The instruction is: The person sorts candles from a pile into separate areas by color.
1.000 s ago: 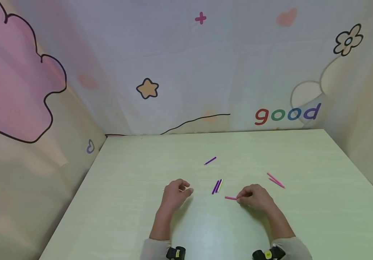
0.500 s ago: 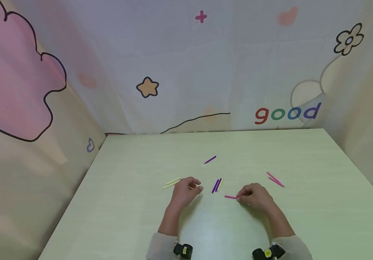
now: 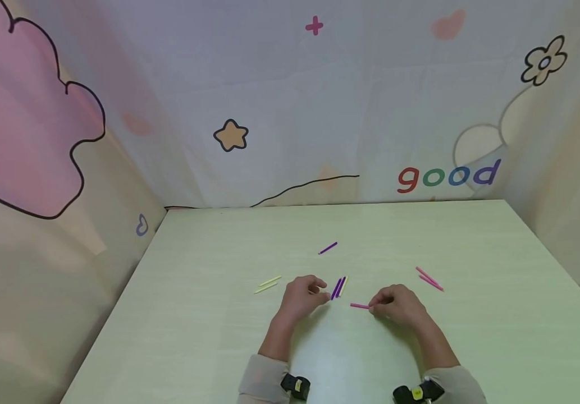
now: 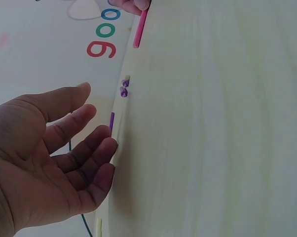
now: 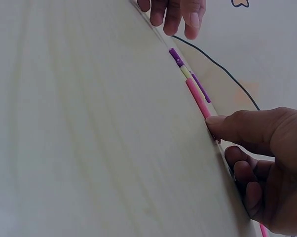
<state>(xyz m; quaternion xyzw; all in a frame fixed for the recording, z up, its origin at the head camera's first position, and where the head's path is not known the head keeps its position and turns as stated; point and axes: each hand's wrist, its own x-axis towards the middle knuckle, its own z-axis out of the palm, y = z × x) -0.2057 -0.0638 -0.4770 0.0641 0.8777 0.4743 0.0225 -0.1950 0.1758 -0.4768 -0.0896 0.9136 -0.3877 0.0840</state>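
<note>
In the head view, my right hand (image 3: pixel 396 303) pinches the near end of a pink stick (image 3: pixel 359 306) lying at table height. In the right wrist view, the thumb and fingers meet at that pink stick's (image 5: pixel 198 98) end. My left hand (image 3: pixel 304 295), loosely bent and holding nothing, is just left of a small group in the middle: two purple sticks (image 3: pixel 337 288) and a yellow stick (image 3: pixel 343 287), side by side and slanted. In the left wrist view, the left hand's (image 4: pixel 55 158) thumb and fingers stand apart, with the purple sticks beyond them.
On the pale table (image 3: pixel 193 336), two yellow sticks (image 3: pixel 268 284) lie to the left and two pink sticks (image 3: pixel 429 279) to the right. A lone purple stick (image 3: pixel 328 248) lies farther back. A printed curtain (image 3: pixel 290 101) rises behind the table's far edge.
My left hand has moved right, from over the two yellow sticks to beside the middle group, uncovering those yellow sticks. The right hand and its pink stick have stayed in place.
</note>
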